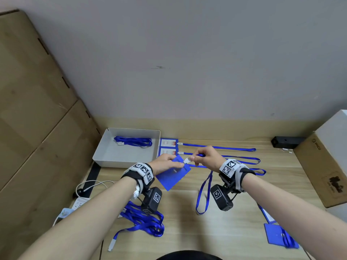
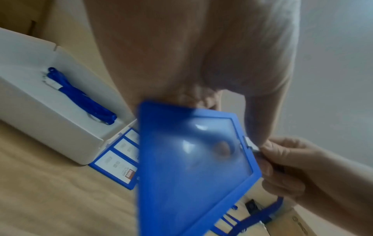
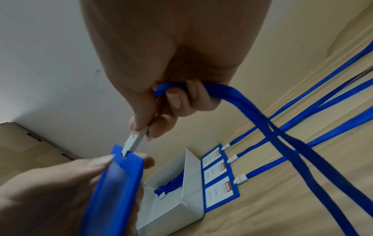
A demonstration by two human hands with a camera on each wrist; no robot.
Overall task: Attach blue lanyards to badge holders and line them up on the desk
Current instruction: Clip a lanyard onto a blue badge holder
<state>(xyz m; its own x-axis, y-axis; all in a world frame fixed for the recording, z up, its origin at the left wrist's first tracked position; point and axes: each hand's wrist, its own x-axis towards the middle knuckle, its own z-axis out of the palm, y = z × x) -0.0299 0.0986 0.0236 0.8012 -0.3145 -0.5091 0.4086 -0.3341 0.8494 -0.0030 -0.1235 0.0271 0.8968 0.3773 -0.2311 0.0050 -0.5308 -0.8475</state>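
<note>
Above the pale wooden desk (image 1: 234, 231), just in front of the shallow grey rectangular tray (image 1: 105, 147), the left hand (image 1: 163, 165) holds a blue rectangular plastic badge holder (image 1: 171, 177) clear of the surface, thumb and fingers closed on its upper part. The right hand (image 1: 207, 156) pinches the white plastic clip (image 3: 134, 141) of a blue fabric lanyard (image 1: 203, 192) between thumb and forefinger; its other fingers are curled round the strap. The clip tip sits at the slot in the top edge of the held badge holder. The strap hangs from the right hand in a loop down to the desk.

Just right of the tray, three finished blue badge holders with white cards (image 3: 220, 177) lie side by side, touching one another. Each has a clip and a blue lanyard (image 1: 217, 147) running away from the tray.

Inside the tray lies a coiled bundle of blue lanyards (image 1: 134, 141). Near the front of the desk, below the tray, lies a loose heap of blue lanyards (image 1: 144, 220). Well to the right of the tray, at the front edge, lie further blue badge holders (image 1: 276, 235).
</note>
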